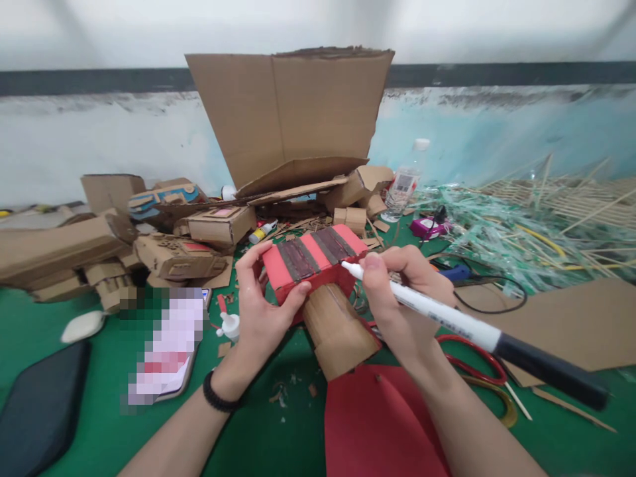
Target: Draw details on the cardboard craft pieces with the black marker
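Note:
My left hand (265,301) grips the left end of a red cardboard box (318,258), thumb on its near edge and fingers behind. Two dark stripes run across the box's top. A brown cardboard piece (338,328) extends from its near side toward me. In my right hand (402,301) is a white marker (437,308) with a black end, pinched between thumb and fingers. The marker's tip is at the box's near top edge, by the right stripe; whether it touches I cannot tell. Below lies a red sheet (380,417).
Cardboard models (173,255) lie at the left, by a phone (171,344) and a black case (42,404). Red-handled scissors (472,354) and a cardboard sheet (551,324) are at right. Behind stand a large cardboard panel (298,119) and a plastic bottle (402,185).

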Motion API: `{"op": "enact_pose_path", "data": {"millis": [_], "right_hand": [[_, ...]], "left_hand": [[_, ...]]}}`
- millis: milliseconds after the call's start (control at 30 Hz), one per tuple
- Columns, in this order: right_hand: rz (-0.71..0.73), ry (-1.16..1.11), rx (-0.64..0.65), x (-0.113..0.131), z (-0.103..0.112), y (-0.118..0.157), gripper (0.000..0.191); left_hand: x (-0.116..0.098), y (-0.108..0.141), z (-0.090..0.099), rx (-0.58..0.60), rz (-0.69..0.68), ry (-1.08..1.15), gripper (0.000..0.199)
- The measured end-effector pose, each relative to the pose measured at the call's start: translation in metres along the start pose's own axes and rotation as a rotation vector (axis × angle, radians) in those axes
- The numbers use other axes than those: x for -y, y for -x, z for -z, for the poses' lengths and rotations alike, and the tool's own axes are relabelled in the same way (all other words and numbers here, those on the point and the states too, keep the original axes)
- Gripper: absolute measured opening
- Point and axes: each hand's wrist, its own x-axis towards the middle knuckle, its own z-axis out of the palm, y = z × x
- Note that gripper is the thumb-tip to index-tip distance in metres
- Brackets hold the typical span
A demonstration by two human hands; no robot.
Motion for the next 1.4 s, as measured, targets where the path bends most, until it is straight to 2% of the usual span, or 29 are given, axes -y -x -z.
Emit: {"op": "enact_pose_path", "data": {"millis": [100, 467, 633, 767, 900, 1200, 1400], "right_hand": [[-0.031, 0.009, -0.02, 0.0008, 0.0003, -0.0005, 0.031], [0.035, 0.033, -0.02, 0.0046, -0.0013, 0.0002, 0.028], [-0.016, 0.053, -0.051, 0.0056, -0.0016, -0.001, 0.03], [0.037, 0.046, -0.036, 0.0072, -0.0024, -0.0015, 0.029], [-0.041, 0.075, -0.056, 0.0047, -0.0001, 0.0001, 0.033], [-0.173, -0.034, -0.018, -0.001, 0.0016, -0.0008, 0.034], [-0.195, -0.045, -0.022, -0.002, 0.003, -0.0019, 0.035]], "left_hand": [[0.0001, -0.0001, 0.0003, 0.006, 0.006, 0.005, 0.07], [0.0013, 0.0011, 0.0022, 0.017, 0.025, -0.03, 0.07], [0.0019, 0.0009, 0.0018, 0.017, 0.016, -0.045, 0.071], [0.0021, 0.0005, 0.0013, 0.014, 0.02, -0.06, 0.071], [0.0028, 0.0009, 0.0013, 0.013, 0.016, -0.058, 0.071], [0.0047, 0.0049, 0.0023, 0.012, -0.009, -0.072, 0.074], [0.0074, 0.0072, 0.004, 0.004, -0.041, -0.097, 0.082]]}}
